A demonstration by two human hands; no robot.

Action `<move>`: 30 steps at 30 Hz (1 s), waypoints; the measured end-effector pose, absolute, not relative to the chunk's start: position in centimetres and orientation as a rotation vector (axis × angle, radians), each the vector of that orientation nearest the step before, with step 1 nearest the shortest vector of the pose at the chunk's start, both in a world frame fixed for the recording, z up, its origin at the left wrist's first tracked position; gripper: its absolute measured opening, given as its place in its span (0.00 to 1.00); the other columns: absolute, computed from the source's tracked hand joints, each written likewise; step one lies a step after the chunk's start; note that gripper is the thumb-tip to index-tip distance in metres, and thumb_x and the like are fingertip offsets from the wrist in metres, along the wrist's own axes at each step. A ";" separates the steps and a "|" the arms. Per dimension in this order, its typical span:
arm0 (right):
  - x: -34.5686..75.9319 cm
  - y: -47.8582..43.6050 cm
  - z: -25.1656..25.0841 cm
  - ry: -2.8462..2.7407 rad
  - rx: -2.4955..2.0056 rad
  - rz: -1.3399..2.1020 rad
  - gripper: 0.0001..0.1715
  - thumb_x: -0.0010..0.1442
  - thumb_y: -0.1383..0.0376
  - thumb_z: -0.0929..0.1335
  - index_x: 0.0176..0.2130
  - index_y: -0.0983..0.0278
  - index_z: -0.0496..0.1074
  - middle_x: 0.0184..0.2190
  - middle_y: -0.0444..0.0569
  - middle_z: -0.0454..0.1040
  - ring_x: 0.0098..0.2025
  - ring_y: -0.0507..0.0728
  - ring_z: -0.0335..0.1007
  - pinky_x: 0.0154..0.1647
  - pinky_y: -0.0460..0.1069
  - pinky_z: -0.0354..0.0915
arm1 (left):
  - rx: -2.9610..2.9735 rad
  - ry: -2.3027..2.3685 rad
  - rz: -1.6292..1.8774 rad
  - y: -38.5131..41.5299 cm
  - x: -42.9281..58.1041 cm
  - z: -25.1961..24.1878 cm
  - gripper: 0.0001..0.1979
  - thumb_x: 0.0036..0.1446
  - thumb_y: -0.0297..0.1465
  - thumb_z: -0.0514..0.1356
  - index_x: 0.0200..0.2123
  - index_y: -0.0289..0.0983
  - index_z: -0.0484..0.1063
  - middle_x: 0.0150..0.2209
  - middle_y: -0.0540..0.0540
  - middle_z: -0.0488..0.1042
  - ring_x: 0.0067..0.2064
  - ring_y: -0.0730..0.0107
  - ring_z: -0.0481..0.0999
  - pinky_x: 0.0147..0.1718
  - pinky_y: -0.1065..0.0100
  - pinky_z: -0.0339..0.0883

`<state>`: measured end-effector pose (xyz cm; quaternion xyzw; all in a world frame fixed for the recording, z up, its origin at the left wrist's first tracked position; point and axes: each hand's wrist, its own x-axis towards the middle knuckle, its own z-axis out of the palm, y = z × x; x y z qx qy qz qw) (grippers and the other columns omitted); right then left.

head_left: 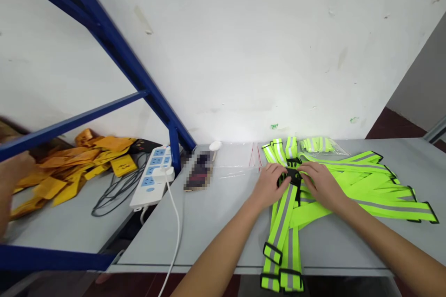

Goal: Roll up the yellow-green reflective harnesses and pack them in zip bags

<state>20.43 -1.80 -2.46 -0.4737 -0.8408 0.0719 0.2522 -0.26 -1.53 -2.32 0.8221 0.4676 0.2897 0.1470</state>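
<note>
Neon yellow-green reflective strap vests [341, 185] with grey stripes lie in a pile on the grey table. My left hand [270, 185] is closed on the black plastic joint [294, 176] of one vest, thumb and fingertips at its left side. On the joint's other side, my right hand [322, 183] has its bent fingers on the same vest; its fingertips are partly hidden. Straps of this vest [284, 222] run down from the joint and hang over the table's front edge, with black adjuster buckles [272, 253] near their ends.
A clear bag with a folded vest [317, 144] lies behind my hands, and clear plastic bags [237, 158] lie left of them. Further left are a blurred-out phone [200, 171], a white power strip [149, 178], a blue metal frame [153, 95], yellow packets [80, 162] and another person's hand [16, 171].
</note>
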 end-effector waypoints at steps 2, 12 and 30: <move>20.1 0.8 -2.2 -2.198 -1.447 0.296 0.21 0.67 0.58 0.57 0.46 0.62 0.74 0.44 0.55 0.74 0.47 0.62 0.70 0.47 0.55 0.65 | 2.374 1.386 0.805 -1.8 -0.1 -2.6 0.12 0.58 0.41 0.58 0.39 0.40 0.68 0.42 0.45 0.70 0.47 0.60 0.67 0.47 0.59 0.62; 16.7 6.2 -4.0 -2.049 -1.858 0.324 0.27 0.57 0.46 0.65 0.41 0.65 0.75 0.41 0.57 0.70 0.43 0.64 0.68 0.49 0.58 0.60 | 2.249 1.579 0.717 -2.1 0.3 -2.8 0.16 0.53 0.45 0.61 0.30 0.39 0.64 0.39 0.47 0.65 0.45 0.60 0.64 0.46 0.58 0.58; 18.7 4.2 -3.0 -1.819 -1.456 0.421 0.19 0.66 0.51 0.55 0.29 0.59 0.56 0.23 0.41 0.61 0.26 0.55 0.58 0.28 0.49 0.56 | 2.255 1.704 0.505 -0.3 1.6 -1.5 0.22 0.48 0.51 0.62 0.37 0.41 0.67 0.44 0.44 0.66 0.50 0.53 0.65 0.48 0.54 0.59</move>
